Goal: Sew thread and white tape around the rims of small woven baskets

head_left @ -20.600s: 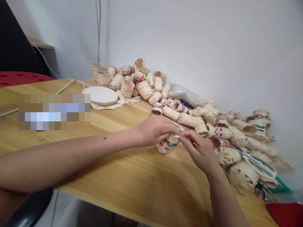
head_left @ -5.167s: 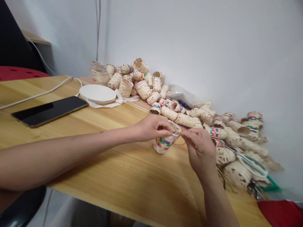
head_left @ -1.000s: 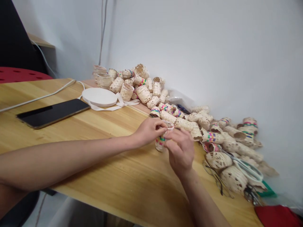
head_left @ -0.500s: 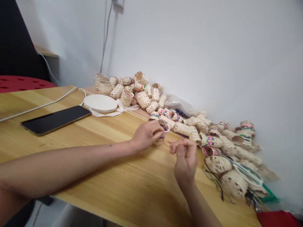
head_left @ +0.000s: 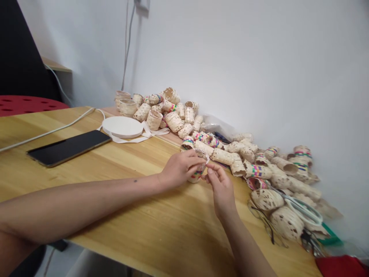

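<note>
Right hand (head_left: 223, 190) has come back in to the cup rim since the last frame; it was off to the side. Woven cup (head_left: 197, 175) stands on the worktop (head_left: 161, 231) between the hands, colored bands on its wall. Left hand (head_left: 178, 167) pinches the near-left rim. Right thumb and fingertips sit close together at the rim; can't tell what they pinch, if anything.

Handling: hold the rim round with the left, work short sections, light tension, don't crush the weave. Keep the thin reddish strand (head_left: 203, 177) from snagging.

Cup interior partly hidden, contents unreadable. Beyond it, a pile of woven cylinders (head_left: 174, 122); upright open cup (head_left: 154, 120) shows its mouth, contents not clear.
</note>
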The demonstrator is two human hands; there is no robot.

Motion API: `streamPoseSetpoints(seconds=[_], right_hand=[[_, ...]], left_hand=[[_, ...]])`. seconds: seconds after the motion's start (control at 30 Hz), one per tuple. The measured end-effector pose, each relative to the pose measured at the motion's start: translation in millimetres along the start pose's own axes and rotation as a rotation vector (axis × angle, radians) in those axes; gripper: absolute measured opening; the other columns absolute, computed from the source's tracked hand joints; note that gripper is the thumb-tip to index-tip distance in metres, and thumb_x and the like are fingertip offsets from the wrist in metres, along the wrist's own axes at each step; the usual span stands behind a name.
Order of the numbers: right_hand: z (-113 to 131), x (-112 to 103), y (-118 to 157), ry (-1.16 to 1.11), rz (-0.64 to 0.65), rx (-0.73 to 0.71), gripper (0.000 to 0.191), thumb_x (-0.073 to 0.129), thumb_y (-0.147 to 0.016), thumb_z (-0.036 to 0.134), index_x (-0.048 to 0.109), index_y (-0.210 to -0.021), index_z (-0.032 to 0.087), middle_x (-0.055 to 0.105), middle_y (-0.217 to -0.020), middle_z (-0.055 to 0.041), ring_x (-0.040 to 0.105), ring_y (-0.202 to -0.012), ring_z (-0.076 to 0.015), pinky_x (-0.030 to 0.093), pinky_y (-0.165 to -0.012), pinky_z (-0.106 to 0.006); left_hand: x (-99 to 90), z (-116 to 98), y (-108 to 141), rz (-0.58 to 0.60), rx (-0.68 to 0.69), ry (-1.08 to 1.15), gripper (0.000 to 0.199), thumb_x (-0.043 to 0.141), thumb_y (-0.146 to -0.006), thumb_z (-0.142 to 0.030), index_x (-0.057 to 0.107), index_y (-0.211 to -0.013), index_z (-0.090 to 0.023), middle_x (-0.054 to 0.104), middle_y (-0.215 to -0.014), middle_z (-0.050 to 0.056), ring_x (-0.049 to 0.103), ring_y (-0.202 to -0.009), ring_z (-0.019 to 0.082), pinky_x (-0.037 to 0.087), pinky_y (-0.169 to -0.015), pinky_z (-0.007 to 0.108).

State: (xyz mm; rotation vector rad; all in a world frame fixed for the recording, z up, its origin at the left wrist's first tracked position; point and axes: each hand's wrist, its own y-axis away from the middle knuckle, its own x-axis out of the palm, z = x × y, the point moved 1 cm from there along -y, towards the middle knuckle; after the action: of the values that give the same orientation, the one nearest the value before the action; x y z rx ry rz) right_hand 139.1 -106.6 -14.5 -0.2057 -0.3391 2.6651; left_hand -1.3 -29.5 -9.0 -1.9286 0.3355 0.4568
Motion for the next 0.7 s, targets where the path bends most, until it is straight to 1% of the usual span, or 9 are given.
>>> streamPoseSetpoints(seconds=[0.07, 0.2, 0.3, 0.47, 0.6, 0.7], right_hand=[[1.3, 0.3, 0.1, 0.009, 0.0, -0.002, 0.038, 0.066, -0.072, 0.047, 0.062, -0.094, 0.017, 0.051, -0.065, 0.0036, 0.052, -0.065, -0.0144, 0.043, -0.063, -0.028], [4.7, 2.1, 2.5, 0.04, 0.017, -0.02, 0.038, 0.064, -0.072, 0.048, 0.063, -0.095, 0.018, 0.051, -0.065, 0.0031, 0.051, -0.064, -0.014, 0.042, -0.061, -0.027], [7.2, 4.6, 5.3, 0.08, 0.051, -0.059, 0.036, 0.062, -0.074, 0.047, 0.062, -0.097, 0.018, 0.052, -0.065, 0.0028, 0.051, -0.064, -0.0144, 0.042, -0.06, -0.027], [8.3, 4.5, 6.5, 0.097, 0.045, -0.136, 0.031, 0.06, -0.078, 0.043, 0.061, -0.097, 0.019, 0.053, -0.066, 0.0026, 0.051, -0.063, -0.0139, 0.043, -0.059, -0.026], [8.1, -0.8, 4.5, 0.115, 0.033, -0.153, 0.027, 0.059, -0.08, 0.04, 0.06, -0.097, 0.019, 0.051, -0.064, 0.0036, 0.052, -0.063, -0.0137, 0.042, -0.059, -0.026], [8.5, -2.8, 5.1, 0.113, 0.052, -0.173, 0.026, 0.058, -0.081, 0.039, 0.059, -0.098, 0.019, 0.052, -0.064, 0.0037, 0.054, -0.064, -0.0142, 0.044, -0.062, -0.027]], left_hand=[[-0.1, -1.0, -0.2, 0.007, -0.025, 0.006, 0.017, 0.055, -0.09, -0.021, 0.071, -0.096, -0.018, 0.063, -0.081, 0.003, 0.059, -0.074, 0.013, 0.042, -0.062, 0.022], [-2.6, -3.3, -1.9, 0.022, -0.074, 0.058, 0.014, 0.057, -0.088, -0.015, 0.07, -0.091, -0.017, 0.064, -0.084, 0.003, 0.059, -0.076, 0.013, 0.043, -0.065, 0.021], [-3.8, -4.3, -2.9, 0.033, -0.102, 0.085, 0.011, 0.058, -0.086, -0.013, 0.068, -0.086, -0.016, 0.064, -0.082, 0.002, 0.058, -0.074, 0.012, 0.042, -0.065, 0.021], [-3.6, -4.8, -3.1, 0.047, -0.138, 0.088, 0.01, 0.058, -0.085, -0.013, 0.066, -0.086, -0.017, 0.063, -0.079, 0.0, 0.056, -0.07, 0.011, 0.04, -0.063, 0.021], [-3.9, -4.0, -3.4, 0.055, -0.165, 0.099, 0.009, 0.058, -0.085, -0.013, 0.066, -0.085, -0.016, 0.063, -0.079, 0.0, 0.056, -0.07, 0.012, 0.039, -0.063, 0.021], [-4.7, -2.5, -4.1, 0.052, -0.204, 0.093, 0.01, 0.057, -0.084, -0.012, 0.066, -0.085, -0.016, 0.064, -0.081, 0.0, 0.056, -0.072, 0.012, 0.039, -0.064, 0.022]])
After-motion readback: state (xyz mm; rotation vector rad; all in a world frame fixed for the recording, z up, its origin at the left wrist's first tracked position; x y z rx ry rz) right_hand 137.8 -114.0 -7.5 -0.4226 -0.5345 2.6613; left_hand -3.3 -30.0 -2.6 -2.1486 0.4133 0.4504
